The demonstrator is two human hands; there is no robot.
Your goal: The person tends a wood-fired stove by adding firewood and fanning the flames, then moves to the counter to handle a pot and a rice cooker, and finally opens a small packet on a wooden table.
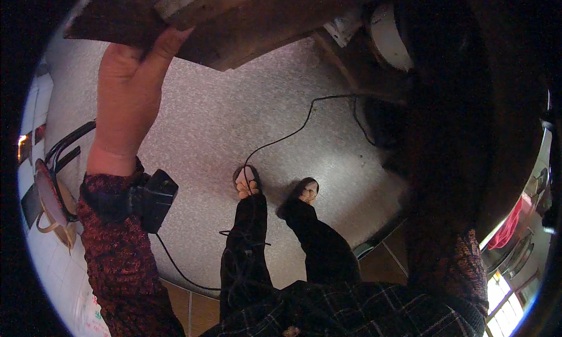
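My left hand [129, 91] grips the lower edge of a dark wooden furniture piece [210, 43] at the upper left. The thumb lies against the wood's near face; the fingers are partly hidden behind it. A lighter wooden bar [184, 3] runs along the piece above my thumb. Strapped over the left sleeve is a black box [159, 201] with a thin cable running from it. On the right, my knitted sleeve [470, 258] goes into deep shadow, and my right hand is out of view.
A black cable [281, 139] crosses the pale speckled floor [197, 117] to my slippered feet [246, 181]. At the left rim stands a black-framed stool [50, 188]. A white curved object [390, 38] sits at the upper right. Pink material [507, 227] lies at the right rim.
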